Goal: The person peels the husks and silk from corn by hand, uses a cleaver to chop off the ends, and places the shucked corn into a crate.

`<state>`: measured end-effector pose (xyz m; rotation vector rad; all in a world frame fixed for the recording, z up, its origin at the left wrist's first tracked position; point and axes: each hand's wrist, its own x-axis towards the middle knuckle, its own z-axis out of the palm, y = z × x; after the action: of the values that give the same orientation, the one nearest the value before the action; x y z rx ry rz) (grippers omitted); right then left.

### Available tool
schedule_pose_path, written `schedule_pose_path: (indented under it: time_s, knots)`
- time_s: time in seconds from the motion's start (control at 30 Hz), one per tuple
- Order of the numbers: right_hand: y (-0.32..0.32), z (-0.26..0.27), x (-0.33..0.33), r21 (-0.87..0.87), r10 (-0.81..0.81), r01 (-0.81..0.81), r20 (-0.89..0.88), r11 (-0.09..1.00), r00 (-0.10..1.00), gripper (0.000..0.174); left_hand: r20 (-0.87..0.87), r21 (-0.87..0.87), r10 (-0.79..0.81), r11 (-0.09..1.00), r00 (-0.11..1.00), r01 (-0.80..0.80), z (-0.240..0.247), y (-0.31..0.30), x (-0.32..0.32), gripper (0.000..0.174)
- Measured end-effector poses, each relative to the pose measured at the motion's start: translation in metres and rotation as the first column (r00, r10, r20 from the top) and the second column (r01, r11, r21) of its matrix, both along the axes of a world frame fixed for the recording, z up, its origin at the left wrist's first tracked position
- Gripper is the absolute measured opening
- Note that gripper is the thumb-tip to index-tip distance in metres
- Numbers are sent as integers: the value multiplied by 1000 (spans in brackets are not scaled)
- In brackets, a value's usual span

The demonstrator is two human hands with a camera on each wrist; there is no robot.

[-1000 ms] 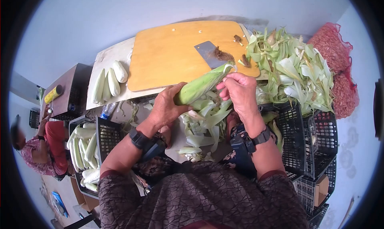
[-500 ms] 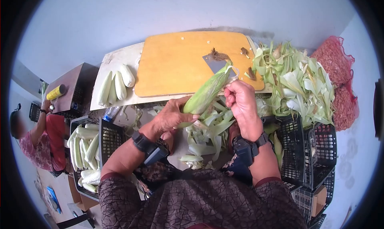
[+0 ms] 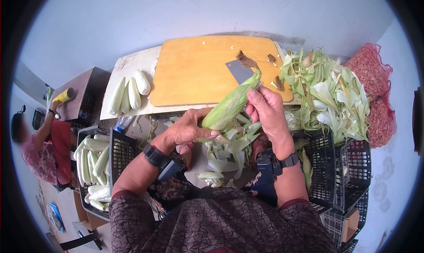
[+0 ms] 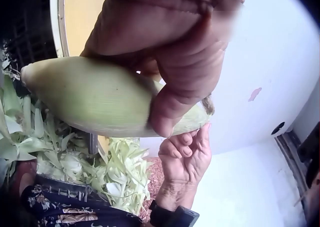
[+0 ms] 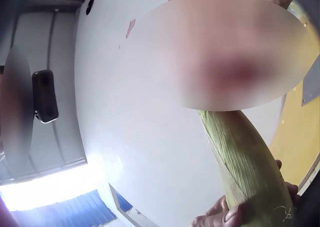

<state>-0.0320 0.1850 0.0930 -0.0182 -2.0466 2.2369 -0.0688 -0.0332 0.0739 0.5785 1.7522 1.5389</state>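
My left hand (image 3: 191, 127) grips a green ear of corn (image 3: 229, 103) round its thick lower part, thumb across the front. The ear is still in its husk and slants up to the right, brown silk near its tip. At the upper end my right hand (image 3: 268, 110) pinches the husk (image 3: 254, 81) between thumb and forefinger, other fingers curled. The left wrist view shows the pale stem end of the ear (image 4: 85, 94) and the right hand (image 4: 185, 162) at the tip. In the right wrist view a blur hides that hand.
Behind the ear lies a yellow board (image 3: 194, 72) with a cleaver (image 3: 238, 71) and trimmings. Several pale ears (image 3: 117, 96) lie left of it. A husk heap (image 3: 327, 91) stands right, beside red net sacks (image 3: 373, 72). Black crates (image 3: 123, 151) flank me; another person (image 3: 42, 151) sits far left.
The right hand drew down from the tip with a pale strand, then moved back up to the husk near the tip. The left hand keeps its grip. The head view shifted slightly.
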Motion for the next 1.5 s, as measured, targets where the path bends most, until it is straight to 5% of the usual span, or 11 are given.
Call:
schedule_pose_path:
  time_s: [0.3,0.4,0.53,0.73,0.8,0.9,1.17,1.23,1.37,1.5]
  knots:
    - [-4,4,4,-51,-33,31,-47,998,998,30,171,174,-109,982,979,79,-13,8,-1,63]
    - [-7,-1,4,-421,-32,33,9,907,999,27,214,230,-118,971,970,67,-15,9,0,62]
    - [-10,-2,4,-564,-34,30,4,825,999,27,249,227,-136,971,959,79,-7,13,1,61]
    - [-3,8,4,-387,-26,24,0,922,1000,35,100,160,-95,984,990,79,-3,13,1,61]
    - [-1,8,5,-34,-30,28,-57,999,998,38,80,139,-102,986,992,90,-7,11,0,61]
    - [1,9,6,56,-32,34,-49,998,998,36,51,99,-121,988,991,116,-11,11,-3,61]
    - [-6,10,10,-157,-40,38,-8,987,999,29,22,72,-118,991,993,117,-2,21,1,65]
    - [-11,10,10,-163,-55,56,10,985,998,27,56,307,2,952,998,-19,1,28,5,59]
    - [-27,4,9,25,-84,87,-105,996,991,27,-46,336,141,935,989,-117,4,34,5,69]
    - [-41,-7,5,131,-63,100,-259,986,964,27,-138,365,343,890,929,-275,11,50,7,43]
